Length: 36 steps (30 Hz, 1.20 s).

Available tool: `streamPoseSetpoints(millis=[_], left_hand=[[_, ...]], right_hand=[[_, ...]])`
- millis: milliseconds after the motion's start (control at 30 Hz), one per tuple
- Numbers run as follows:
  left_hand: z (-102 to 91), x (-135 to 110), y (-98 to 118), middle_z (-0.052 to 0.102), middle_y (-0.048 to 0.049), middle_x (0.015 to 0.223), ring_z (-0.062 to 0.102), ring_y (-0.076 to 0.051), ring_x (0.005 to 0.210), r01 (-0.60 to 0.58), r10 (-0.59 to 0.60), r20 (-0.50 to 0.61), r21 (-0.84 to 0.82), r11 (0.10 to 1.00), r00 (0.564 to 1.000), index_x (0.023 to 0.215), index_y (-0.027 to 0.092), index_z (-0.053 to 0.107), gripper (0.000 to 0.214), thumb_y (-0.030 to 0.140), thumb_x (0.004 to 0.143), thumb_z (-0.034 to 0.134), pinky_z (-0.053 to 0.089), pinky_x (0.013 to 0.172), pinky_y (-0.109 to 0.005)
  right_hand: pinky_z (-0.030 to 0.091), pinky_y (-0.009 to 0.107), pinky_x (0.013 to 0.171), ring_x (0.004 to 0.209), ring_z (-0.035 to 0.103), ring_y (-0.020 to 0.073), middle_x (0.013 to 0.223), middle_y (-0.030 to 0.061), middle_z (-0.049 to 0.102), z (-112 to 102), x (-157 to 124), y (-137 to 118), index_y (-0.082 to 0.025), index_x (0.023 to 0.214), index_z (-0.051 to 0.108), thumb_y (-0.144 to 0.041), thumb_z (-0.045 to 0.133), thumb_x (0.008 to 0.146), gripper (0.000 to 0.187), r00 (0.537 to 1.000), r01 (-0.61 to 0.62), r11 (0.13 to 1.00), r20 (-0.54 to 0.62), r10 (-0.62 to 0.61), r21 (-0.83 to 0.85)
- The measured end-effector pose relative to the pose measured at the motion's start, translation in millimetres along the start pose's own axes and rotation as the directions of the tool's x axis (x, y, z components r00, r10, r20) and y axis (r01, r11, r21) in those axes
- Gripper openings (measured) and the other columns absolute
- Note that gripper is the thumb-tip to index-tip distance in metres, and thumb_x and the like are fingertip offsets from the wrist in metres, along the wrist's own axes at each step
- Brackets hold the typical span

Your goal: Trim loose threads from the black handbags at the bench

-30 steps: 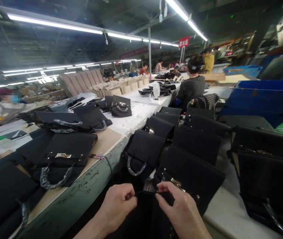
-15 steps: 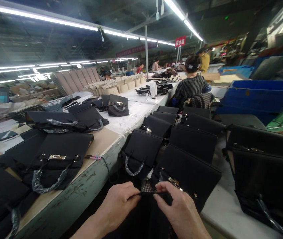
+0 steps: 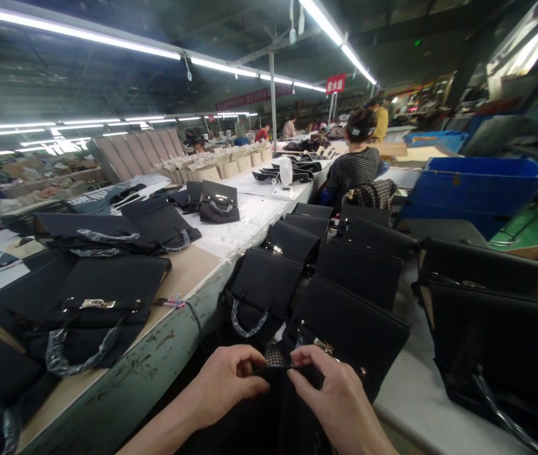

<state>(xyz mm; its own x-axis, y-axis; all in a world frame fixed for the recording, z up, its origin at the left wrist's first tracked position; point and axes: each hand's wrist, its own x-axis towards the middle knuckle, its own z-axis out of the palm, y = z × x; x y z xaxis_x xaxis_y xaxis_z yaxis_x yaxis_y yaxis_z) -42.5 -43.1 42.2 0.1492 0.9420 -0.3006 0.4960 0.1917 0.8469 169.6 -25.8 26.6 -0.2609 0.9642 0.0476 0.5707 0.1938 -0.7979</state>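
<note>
Just in front of me, a narrow black edge of dark material [image 3: 278,371] runs between my hands; its lower part merges into the dark, so I cannot tell its full shape. My left hand [image 3: 224,385] has curled fingers above this edge and its thumb below. On the other end, my right hand [image 3: 330,392] pinches it between thumb and fingertips. A patch of houndstooth cloth [image 3: 276,355] shows just behind the edge. Right beyond my hands lies a black handbag [image 3: 352,328] with a gold clasp, and beside it another black handbag [image 3: 264,284] with a plastic-wrapped handle.
A long worktable [image 3: 188,268] on the left carries more black handbags [image 3: 108,284] and a pink-handled tool [image 3: 170,303]. Several bags stand at the right. A seated co-worker [image 3: 357,161] in a striped top is ahead, near a blue bin [image 3: 472,196].
My left fingers have loosened slightly and the gap between thumb and fingers has widened. My right hand keeps its pinch. The view has shifted a little to the right.
</note>
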Motion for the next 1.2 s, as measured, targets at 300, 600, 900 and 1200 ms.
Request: streamPoseSetpoints(millis=[300, 600, 900, 1200], left_hand=[[-4.2, -7.8, 2.0, 0.071, -0.0005, 0.088, 0.061, -0.017, 0.081, 0.051, -0.039, 0.093, -0.136, 0.989, 0.995, 0.096, 0.017, 0.074, 0.022, 0.027, 0.078, 0.066, 0.043, 0.073, -0.025], [0.7, 2.3, -11.0, 0.056, 0.0049, 0.059, 0.048, -0.012, 0.059, 0.021, -0.019, -0.023, 0.128, 0.992, 1.0, 0.073, 0.015, 0.069, 0.016, 0.03, 0.076, 0.064, 0.032, 0.055, -0.022], [3.3, 11.1, -8.6, 0.059, 0.0046, 0.063, 0.05, -0.012, 0.061, 0.048, -0.051, 0.028, 0.119, 0.992, 0.998, 0.071, 0.015, 0.066, 0.01, 0.025, 0.072, 0.066, 0.033, 0.055, -0.021], [0.4, 17.4, 7.4, 0.071, -0.0004, 0.088, 0.062, -0.017, 0.086, -0.148, 0.149, 0.096, -0.025, 0.989, 0.984, 0.087, 0.017, 0.075, 0.015, 0.027, 0.083, 0.064, 0.043, 0.079, -0.023]], right_hand=[[0.051, 0.032, 0.076, 0.085, 0.071, 0.0208, 0.09, -0.0035, 0.075, -0.1, 1.7, -0.8, -0.029, 0.091, 0.067, -0.032, 0.059, 0.083, 0.012, 1.0, 0.007, 1.0, -0.001, -0.007, -0.009], [0.05, 0.033, 0.079, 0.088, 0.07, 0.021, 0.094, -0.0028, 0.075, 2.7, 2.4, -0.2, -0.028, 0.094, 0.067, -0.031, 0.059, 0.084, 0.013, 1.0, -0.001, 1.0, 0.009, 0.002, -0.02], [0.048, 0.032, 0.08, 0.089, 0.068, 0.0196, 0.092, -0.0046, 0.073, -0.9, 5.4, 3.2, -0.028, 0.092, 0.066, -0.028, 0.06, 0.083, 0.011, 0.998, -0.031, 0.999, 0.05, 0.032, -0.011], [0.048, 0.03, 0.079, 0.087, 0.068, 0.018, 0.091, -0.0048, 0.073, -2.8, 4.3, 7.1, -0.027, 0.093, 0.066, -0.026, 0.063, 0.082, 0.012, 0.999, -0.01, 1.0, 0.041, 0.01, 0.012]])
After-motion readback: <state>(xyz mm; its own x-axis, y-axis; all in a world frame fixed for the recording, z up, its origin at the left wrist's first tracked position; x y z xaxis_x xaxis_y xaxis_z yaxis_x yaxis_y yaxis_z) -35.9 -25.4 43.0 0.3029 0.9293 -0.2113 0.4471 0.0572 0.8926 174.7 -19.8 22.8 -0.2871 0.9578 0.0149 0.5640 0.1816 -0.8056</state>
